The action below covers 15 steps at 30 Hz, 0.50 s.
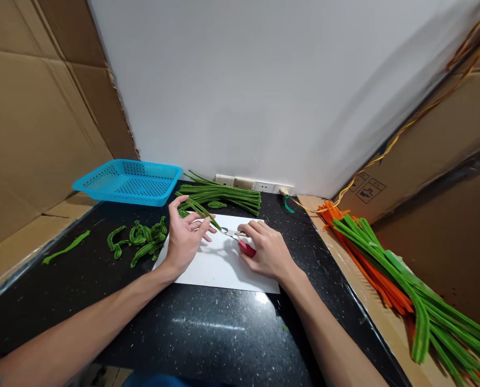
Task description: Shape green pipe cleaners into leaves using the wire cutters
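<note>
My left hand (187, 234) holds green fuzzy stems (201, 209) between its fingers, over a white sheet (211, 269). In my right hand (266, 247) is a pair of pliers (246, 248) with a red handle; its metal jaws are at the lower ends of the stems. Behind the sheet lies a bundle of dark green fuzzy stems (231, 197), with a small green looped piece on it. Several curled green pieces (145, 236) are heaped left of my left hand.
A blue basket (147, 200) stands at the back left. One flat green piece (67, 248) lies far left. Orange stems (385, 285) and light green stems (421, 301) lie on cardboard at the right. Wall sockets (264, 187) and a yellow cord (401, 129) are behind.
</note>
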Motion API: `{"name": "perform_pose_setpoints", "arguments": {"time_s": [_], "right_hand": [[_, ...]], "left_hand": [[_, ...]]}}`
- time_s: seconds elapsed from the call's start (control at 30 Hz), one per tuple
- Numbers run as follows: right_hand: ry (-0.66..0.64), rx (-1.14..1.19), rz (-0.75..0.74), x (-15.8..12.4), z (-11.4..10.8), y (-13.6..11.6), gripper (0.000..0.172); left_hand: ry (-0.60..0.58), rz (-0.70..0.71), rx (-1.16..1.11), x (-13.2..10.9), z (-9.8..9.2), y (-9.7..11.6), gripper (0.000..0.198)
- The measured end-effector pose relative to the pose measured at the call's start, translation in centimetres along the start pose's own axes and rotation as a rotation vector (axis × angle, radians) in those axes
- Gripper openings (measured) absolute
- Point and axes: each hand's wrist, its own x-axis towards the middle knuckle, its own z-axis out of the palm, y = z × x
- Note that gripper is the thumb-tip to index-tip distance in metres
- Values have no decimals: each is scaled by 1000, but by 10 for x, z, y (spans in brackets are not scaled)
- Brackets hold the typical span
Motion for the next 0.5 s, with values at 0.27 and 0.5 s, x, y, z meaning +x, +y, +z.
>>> {"name": "perform_pose_setpoints", "arguments": {"time_s": [0.27,0.5], "right_hand": [[-22,-112,103,3,3,-4,32],[66,-94,190,4,5,-5,32]], "left_hand": [[2,-52,27,1,0,4,43],[69,-112,-1,1,0,3,42]]}}
